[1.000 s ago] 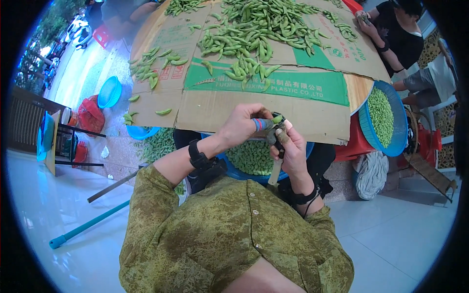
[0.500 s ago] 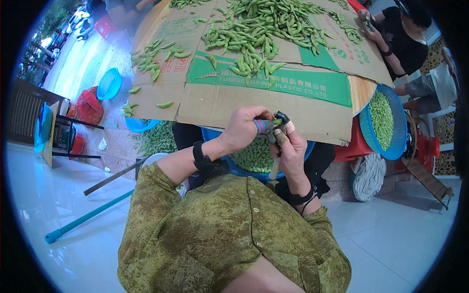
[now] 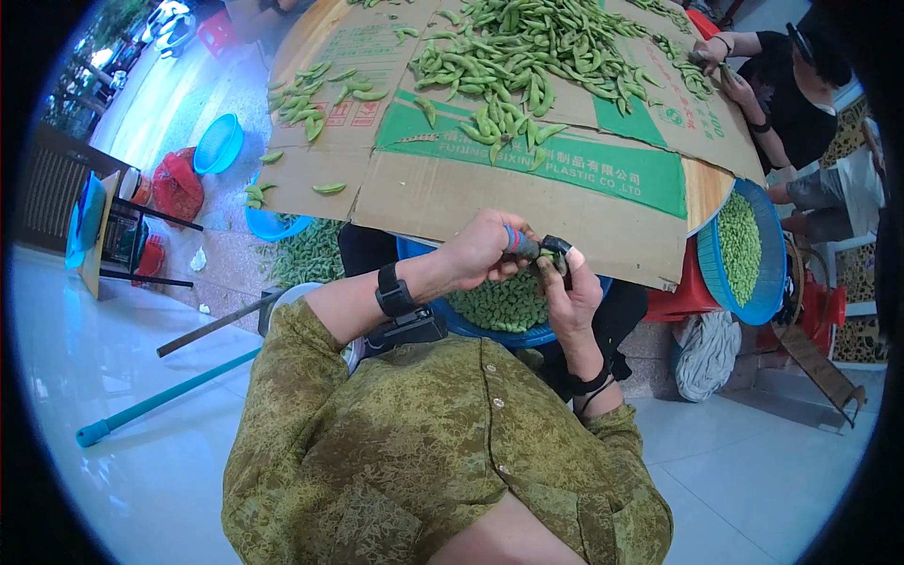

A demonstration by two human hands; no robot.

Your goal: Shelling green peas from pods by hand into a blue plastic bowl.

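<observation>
Both hands meet over a blue basin [image 3: 428, 247] of shelled green beans [image 3: 499, 306]. Closed fingers of my left hand [image 3: 485, 250], one wrapped in grey and blue covering, pinch a green bean pod [image 3: 547, 254]. From the other side my right hand [image 3: 574, 297] pinches the same pod; black covering sits on one finger and white on another fingertip. Most of the pod is hidden by the fingers. Just beyond the hands lies flattened cardboard [image 3: 527, 212] on a round table, with a heap of green bean pods [image 3: 527, 56] on it.
A blue basket of shelled beans [image 3: 739, 245] stands at the right. Loose pods [image 3: 311, 250] lie on the floor at left near another blue basin [image 3: 273, 224]. A teal pole [image 3: 169, 395] crosses the left floor. Another person [image 3: 791, 85] handles pods at the far right.
The view has shifted slightly. My hands have drawn closer around the pod, and a pale strip that hung below my right hand no longer shows. The other person's hands have moved apart.
</observation>
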